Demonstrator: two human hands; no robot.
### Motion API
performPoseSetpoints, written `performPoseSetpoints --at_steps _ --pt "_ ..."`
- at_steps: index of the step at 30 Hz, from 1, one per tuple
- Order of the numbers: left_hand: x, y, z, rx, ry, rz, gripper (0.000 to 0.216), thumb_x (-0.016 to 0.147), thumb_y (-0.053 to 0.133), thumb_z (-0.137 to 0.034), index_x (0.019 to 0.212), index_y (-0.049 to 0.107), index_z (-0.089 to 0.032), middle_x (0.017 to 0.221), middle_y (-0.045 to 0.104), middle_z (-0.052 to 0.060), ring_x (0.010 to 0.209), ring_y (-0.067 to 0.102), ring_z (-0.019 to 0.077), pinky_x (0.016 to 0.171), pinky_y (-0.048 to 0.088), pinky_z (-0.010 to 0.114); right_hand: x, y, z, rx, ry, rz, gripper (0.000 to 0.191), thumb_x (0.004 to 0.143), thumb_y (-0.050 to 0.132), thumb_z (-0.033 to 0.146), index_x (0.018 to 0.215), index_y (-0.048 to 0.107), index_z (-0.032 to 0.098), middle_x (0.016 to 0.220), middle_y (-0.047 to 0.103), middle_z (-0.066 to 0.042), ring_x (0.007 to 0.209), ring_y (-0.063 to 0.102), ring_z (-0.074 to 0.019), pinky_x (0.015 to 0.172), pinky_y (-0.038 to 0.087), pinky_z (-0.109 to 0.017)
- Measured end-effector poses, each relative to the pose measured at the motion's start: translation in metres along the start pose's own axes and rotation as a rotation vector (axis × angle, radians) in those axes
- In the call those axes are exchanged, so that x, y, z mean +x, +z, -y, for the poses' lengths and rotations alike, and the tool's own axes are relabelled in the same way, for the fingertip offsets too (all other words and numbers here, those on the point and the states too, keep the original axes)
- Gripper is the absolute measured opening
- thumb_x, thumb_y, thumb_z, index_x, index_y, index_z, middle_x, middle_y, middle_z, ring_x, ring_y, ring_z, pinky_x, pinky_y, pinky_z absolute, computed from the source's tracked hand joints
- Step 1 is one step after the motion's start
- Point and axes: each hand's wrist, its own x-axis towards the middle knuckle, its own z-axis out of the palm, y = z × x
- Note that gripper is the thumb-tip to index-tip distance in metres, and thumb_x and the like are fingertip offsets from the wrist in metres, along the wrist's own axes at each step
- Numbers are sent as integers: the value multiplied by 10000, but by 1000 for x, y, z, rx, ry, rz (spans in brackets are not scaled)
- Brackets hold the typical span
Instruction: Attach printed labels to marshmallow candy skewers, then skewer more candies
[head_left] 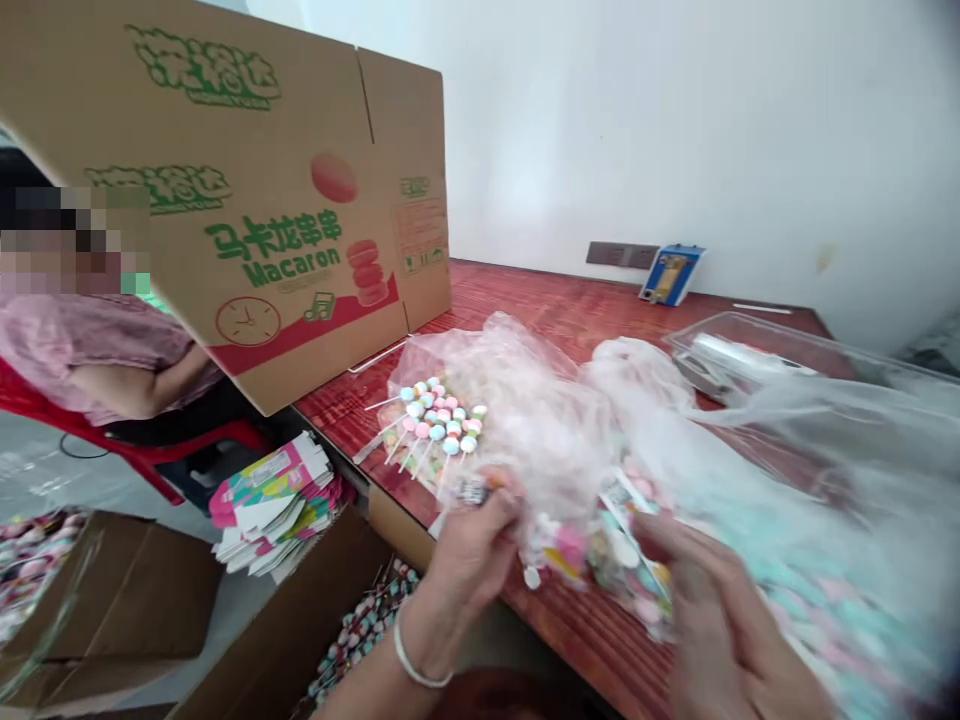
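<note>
Near the front edge of the table, my left hand (476, 545) is closed, thumb pressed against the fingers. A small piece with dark print (472, 490) shows at its fingertips, too blurred to name. My right hand (731, 620) is smeared by motion, its fingers over a clear packet with a white printed strip (626, 510); whether it grips the packet is unclear. Pastel macaron-shaped candies on sticks (442, 415) lie left of a crumpled clear plastic bag (517, 390). Under my right hand's side, a large clear bag (832, 560) holds loose pink and blue pieces.
A large macaron carton (300, 200) stands at the left of the red table (525, 290). Flattened colourful boxes (274, 500) and an open carton of stick candies (367, 620) are below. A clear plastic tray (750, 340) sits right; a seated person (112, 350) is left.
</note>
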Motion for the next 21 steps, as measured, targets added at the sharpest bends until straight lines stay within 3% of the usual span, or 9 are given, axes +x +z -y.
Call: performPoseSetpoints --at_steps 3,4,5,6,9,11,13,16,21 --pt "-2 -50 -53 16 158 -27 383 604 903 -358 631 575 -164 605 474 -40 535 403 74 497 348 203 12 86 12 384 422 481 257 880 627 435 979 741 226 1010 738 -62 970 669 -239 888 525 -365" --pt "-5 -65 -67 25 196 -48 367 630 891 -351 637 575 -164 608 465 -40 527 392 72 482 340 202 13 119 14 575 636 568 216 861 656 401 920 729 207 975 741 -62 928 680 -217 839 542 -327" --pt "-8 -78 -79 36 232 -79 360 648 881 -350 640 573 -164 608 456 -39 520 381 71 467 332 202 13 152 16 757 877 613 182 828 696 369 857 703 190 934 737 -60 871 690 -196 770 551 -290" --pt "-12 -89 -89 49 260 -114 362 657 875 -354 641 568 -163 608 446 -39 518 375 72 457 330 204 12 184 17 814 971 664 190 823 705 360 833 675 173 905 734 -68 801 702 -182 700 555 -274" --pt "-20 -112 -110 66 302 -239 408 625 889 -373 642 538 -166 606 421 -42 522 363 81 439 341 206 10 263 21 886 1130 712 218 827 715 341 809 604 154 747 707 -68 641 704 -171 614 568 -288" --pt "-22 -122 -118 55 296 -310 428 614 895 -372 657 520 -169 626 421 -44 536 367 84 446 362 202 10 299 21 918 1194 674 206 862 681 331 819 578 158 690 686 -49 602 697 -160 605 576 -289" --pt "-20 -130 -122 37 276 -346 426 627 890 -368 677 515 -171 655 434 -41 561 384 85 467 386 196 12 321 20 945 1218 595 169 895 637 294 818 560 165 666 669 -23 567 676 -128 593 571 -257" --pt "-11 -142 -123 22 245 -331 403 643 882 -333 690 515 -172 652 426 -42 558 390 87 464 391 199 16 332 16 967 1201 473 131 906 583 225 792 538 179 621 631 24 494 608 -79 555 548 -205" --pt "15 -146 -114 -135 180 -304 309 716 838 -247 756 541 -169 661 427 -54 528 392 61 472 405 179 12 302 16 979 1105 426 102 827 641 249 789 572 183 601 597 50 459 544 -79 494 509 -205"
